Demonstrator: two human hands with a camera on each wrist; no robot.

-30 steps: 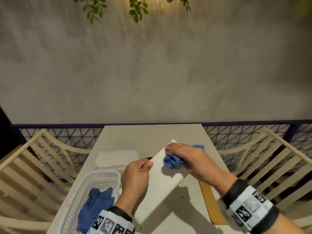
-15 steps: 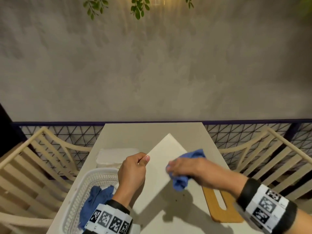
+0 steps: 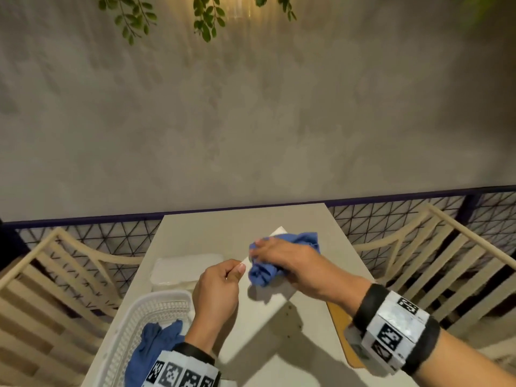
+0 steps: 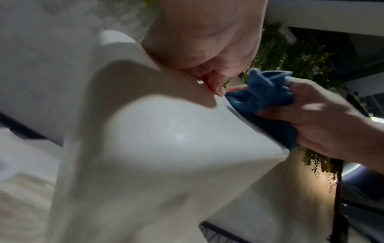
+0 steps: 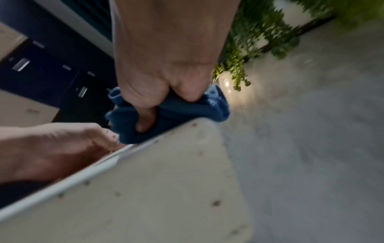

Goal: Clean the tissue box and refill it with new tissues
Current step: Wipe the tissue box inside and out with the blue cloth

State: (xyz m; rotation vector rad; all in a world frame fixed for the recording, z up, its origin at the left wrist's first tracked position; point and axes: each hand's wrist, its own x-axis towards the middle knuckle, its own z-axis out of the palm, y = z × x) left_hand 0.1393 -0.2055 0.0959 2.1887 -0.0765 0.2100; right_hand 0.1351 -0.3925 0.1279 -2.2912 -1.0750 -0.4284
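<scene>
While tissue box is held tilted above table, slip risk noted: left hand pinches only one edge. Right hand, clenched round blue cloth, presses on upper face; hard stroke could twist box loose. Tissue pack lies well apart, unused.

Left hand pinching tilted white tissue box, right hand pressing bunched blue cloth against it.
</scene>
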